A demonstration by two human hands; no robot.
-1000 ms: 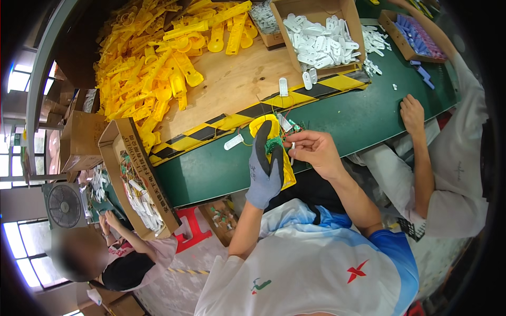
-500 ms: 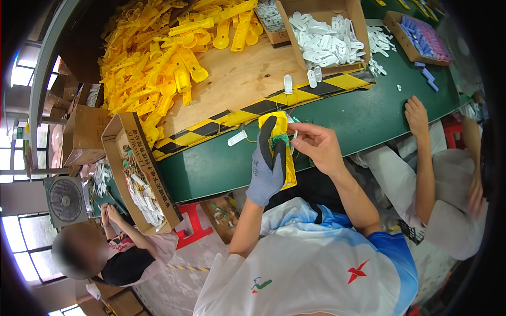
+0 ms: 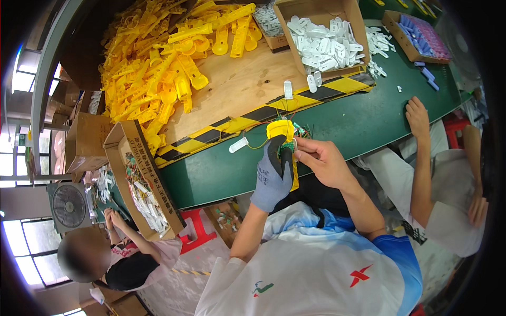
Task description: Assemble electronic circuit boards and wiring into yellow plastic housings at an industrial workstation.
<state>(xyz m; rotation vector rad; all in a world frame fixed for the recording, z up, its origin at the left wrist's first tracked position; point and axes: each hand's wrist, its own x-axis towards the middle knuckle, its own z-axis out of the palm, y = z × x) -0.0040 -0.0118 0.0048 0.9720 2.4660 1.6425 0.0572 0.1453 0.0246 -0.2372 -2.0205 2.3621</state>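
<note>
Across the green workbench (image 3: 211, 176), a wooden board (image 3: 232, 79) lies along the far side, its near edge bound with black-and-yellow striped tape (image 3: 242, 118). A large heap of yellow plastic parts (image 3: 153, 68) covers the board's left portion. At the board's far right, an open carton (image 3: 316, 9) holds many white plastic pieces (image 3: 329, 47); another carton (image 3: 161, 184), with white pieces and wires inside, stands at the bench's left end. Farther right, a shallower box (image 3: 392, 31) contains purple cylinders (image 3: 414, 37). A co-worker's hand (image 3: 417, 118) rests at the bench edge on the right. Near the middle of that edge, the left hand (image 3: 271, 176), in a grey glove, has its fingers clamped around a yellow housing (image 3: 281, 129), which is raised in front of the person's body. The bare right hand (image 3: 329, 166) brings thumb and forefinger close together at a green circuit board (image 3: 289, 147) on the housing; whether they grip anything cannot be told. A small white cover (image 3: 238, 145) lies to the left, beside a thin wire.
</note>
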